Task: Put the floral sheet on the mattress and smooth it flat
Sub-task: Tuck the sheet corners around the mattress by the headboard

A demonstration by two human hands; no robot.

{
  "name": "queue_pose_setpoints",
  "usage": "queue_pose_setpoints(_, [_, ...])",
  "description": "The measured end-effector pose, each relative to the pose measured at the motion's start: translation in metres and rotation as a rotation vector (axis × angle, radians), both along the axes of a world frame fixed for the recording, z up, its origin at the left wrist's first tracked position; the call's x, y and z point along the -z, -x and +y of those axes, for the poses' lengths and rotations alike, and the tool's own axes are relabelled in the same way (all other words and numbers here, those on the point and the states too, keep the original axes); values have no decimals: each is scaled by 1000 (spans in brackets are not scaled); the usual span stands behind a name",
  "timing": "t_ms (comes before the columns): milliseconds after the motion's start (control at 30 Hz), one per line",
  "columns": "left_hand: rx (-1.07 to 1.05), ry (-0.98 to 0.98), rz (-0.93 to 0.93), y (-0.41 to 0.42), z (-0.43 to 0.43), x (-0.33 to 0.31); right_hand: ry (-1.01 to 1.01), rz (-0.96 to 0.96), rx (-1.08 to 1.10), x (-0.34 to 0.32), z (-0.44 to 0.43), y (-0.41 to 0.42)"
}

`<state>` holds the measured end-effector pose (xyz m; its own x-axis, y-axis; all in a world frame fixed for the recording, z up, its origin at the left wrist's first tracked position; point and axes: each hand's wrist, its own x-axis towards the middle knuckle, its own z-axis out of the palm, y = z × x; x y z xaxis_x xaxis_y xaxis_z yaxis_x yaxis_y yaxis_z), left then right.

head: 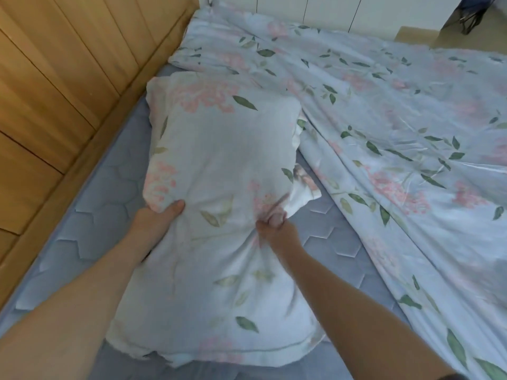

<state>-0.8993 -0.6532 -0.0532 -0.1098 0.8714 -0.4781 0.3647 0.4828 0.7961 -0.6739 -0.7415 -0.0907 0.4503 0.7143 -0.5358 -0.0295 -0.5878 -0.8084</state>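
The left grip [164, 215] pinches the wall-side edge and the right grip [274, 222] clenches a bunch of the floral sheet [225, 149], its doubled-over flap running lengthwise away from the person, with bare mattress [82, 229] lying leftward, nearer the left grip, where the spread likely goes.

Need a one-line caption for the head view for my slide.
The left hand and right hand grip a floral fabric bundle over the quilted mattress, floral sheet rumpled at right.

left hand [162, 215], right hand [274, 221] gripping floral fabric [219, 149]
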Motion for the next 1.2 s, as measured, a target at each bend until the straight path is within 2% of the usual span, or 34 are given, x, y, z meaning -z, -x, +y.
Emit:
queue_pose_setpoints(133, [-62, -437, -37, -30, 36, -60, -243, -456, -42, -78, 65, -31])
queue_pose_setpoints(200, [-100, -591, -59, -47, 60, -88, -408, -537, -23, -117, 96, -47])
queue_pose_setpoints(300, [-158, -730, -42, -66, 89, -100, -471, -545, -35, -131, 135, -71])
queue_pose_setpoints(367, [-138, -653, -20, -68, 103, -67, -398, -431, -91, -105, 150, -83])
queue_pose_setpoints(467, [-123, -191, 71, -60, 106, -1, -283, -167, -219, -46, 145, -100])
queue_pose_setpoints(533, [-185, 76, 88, -54, 107, 34, -177, -57, -253, -11, 133, -108])
queue_pose_setpoints(633, [-213, 245, 79, -54, 109, 64, 38, -37, -185, 34, 126, -112])
queue_pose_setpoints(733, [-221, 216, 23, -51, 110, 76, 57, 16, -169, 51, 125, -106])
queue_pose_setpoints(867, [-312, 117, -56, -60, 98, 58, 17, 211, -153, 29, 118, -99])
queue_pose_setpoints(967, [-380, -65, -61, -75, 80, 28, -72, 162, -83, -5, 110, -100])
queue_pose_setpoints(1067, [-372, -257, -86, -101, 63, -33, -189, 91, -14, -62, 102, -116])
queue_pose_setpoints(1200, [-380, -535, -229, -161, 45, -153, -372, 43, 77, -172, 88, -163])
